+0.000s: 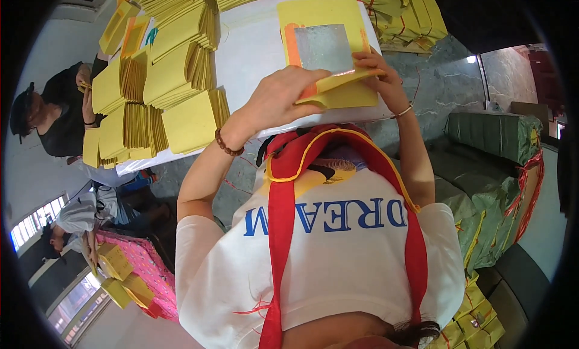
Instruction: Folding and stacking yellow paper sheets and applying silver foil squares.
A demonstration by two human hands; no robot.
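Yellow stacks (188, 121) crowd table (247, 53) at left; tied bundles (413, 20) at right; hands (276, 98) (389, 79) grasping folded flap (344, 81).

White cotton-looking short-sleeved T-shirt (356, 267), large blue block lettering (325, 216) across chest, yellow-and-dark printed picture (329, 170) partly covered. Red cloth apron (368, 143), yellow piping (332, 131) along edge, two broad red straps (281, 219) over shirt front; thin red strings (259, 307) at left strap. Left hand (278, 97) bare, brown round-beaded bracelet (228, 145) at wrist. Right hand (388, 78) bare, slim pale bangle (403, 112) at wrist.
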